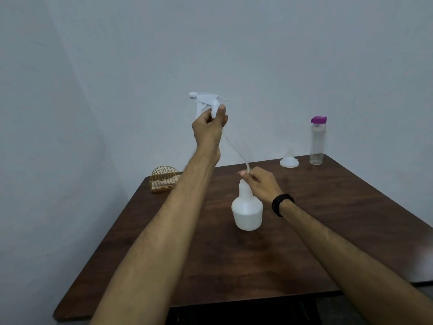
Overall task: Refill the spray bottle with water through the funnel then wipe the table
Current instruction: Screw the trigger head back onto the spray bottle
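**Trigger head off, bottle open on the table**

The white trigger head is being held high, clamped in the left hand, its clear tube trailing down. The tube's end is being pinched by the right hand above the squat, translucent white spray bottle, which is standing upright mid-table.

We see two bare forearms, no sleeves anywhere in view. Both arms run uncovered from the bottom edge up to the hands. Light hair shows along the forearms. Left hand: no rings, no watch, no glove that we can make out. Right hand: also ungloved, with a black band around the wrist. It's matte and narrow, possibly a fitness tracker; we can't make out its face.
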`<state>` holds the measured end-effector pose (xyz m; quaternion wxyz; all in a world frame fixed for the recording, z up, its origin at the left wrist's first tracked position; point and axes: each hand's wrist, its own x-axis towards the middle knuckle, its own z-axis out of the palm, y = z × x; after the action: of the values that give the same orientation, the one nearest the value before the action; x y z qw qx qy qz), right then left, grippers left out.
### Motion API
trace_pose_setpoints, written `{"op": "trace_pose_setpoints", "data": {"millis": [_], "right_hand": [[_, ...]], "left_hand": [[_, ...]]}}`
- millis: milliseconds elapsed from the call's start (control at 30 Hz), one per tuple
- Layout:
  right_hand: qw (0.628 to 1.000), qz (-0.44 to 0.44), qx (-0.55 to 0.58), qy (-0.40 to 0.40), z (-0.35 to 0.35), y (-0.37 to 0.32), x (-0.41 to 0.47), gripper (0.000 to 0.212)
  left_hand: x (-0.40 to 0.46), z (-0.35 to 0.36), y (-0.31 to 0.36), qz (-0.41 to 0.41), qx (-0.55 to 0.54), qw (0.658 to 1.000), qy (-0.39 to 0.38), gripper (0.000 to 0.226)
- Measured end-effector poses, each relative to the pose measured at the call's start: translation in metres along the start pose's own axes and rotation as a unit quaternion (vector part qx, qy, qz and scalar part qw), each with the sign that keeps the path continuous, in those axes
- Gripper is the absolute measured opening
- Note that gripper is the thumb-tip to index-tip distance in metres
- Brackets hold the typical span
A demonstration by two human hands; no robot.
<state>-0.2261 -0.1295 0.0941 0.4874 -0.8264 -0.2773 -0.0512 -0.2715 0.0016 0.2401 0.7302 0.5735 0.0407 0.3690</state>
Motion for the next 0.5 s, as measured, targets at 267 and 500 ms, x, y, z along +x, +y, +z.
{"op": "trace_pose_setpoints", "data": {"millis": [267,500], "right_hand": [[0.994,-0.020,0.088,-0.068,0.015,0.022,-0.025,0.050],[0.993,-0.003,0.116,-0.013,0.037,0.032,-0.037,0.037]], "left_hand": [[-0.054,-0.029,-0.084,0.051,0.160,0.984,-0.054,0.011],[-0.081,-0.037,-0.133,0.015,0.183,0.979,-0.086,0.020]]}}
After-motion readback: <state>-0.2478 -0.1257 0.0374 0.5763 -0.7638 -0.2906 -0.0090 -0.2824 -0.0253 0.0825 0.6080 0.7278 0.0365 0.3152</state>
